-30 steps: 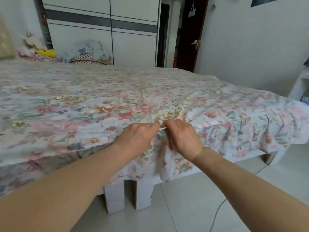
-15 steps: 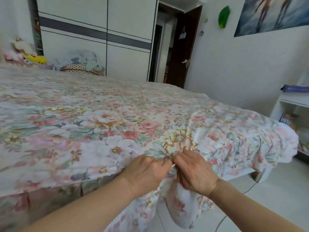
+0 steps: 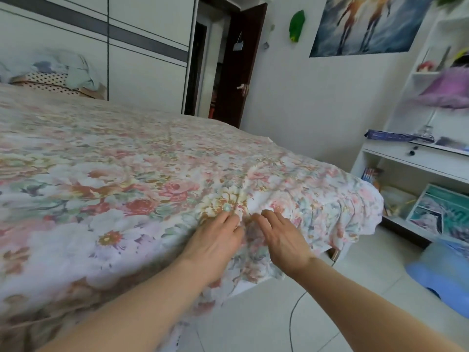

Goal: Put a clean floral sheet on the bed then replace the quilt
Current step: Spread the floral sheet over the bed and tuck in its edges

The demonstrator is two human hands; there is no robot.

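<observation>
At about six o'clock in the head view, on the near edge of the bed, both hands lie on the pink-and-cream floral cotton sheet [image 3: 132, 174], which covers the mattress from the near edge to the far side at twelve o'clock and hangs in loose gathers over the corner at three o'clock. The left hand [image 3: 215, 240] rests palm-down with fingers fairly straight and slightly spread, touching the cloth and gripping nothing. The right hand [image 3: 281, 237] sits just beside it, fingers loosely bent and apart; whether its tips pinch a fold I cannot tell. A ridge of wrinkles runs from between the hands toward one o'clock. The slack lies to the right, toward that hanging corner, so the right hand is nearer for smoothing it. A bundle of pale bedding [image 3: 63, 69], possibly the quilt, lies at eleven o'clock past the bed.
</observation>
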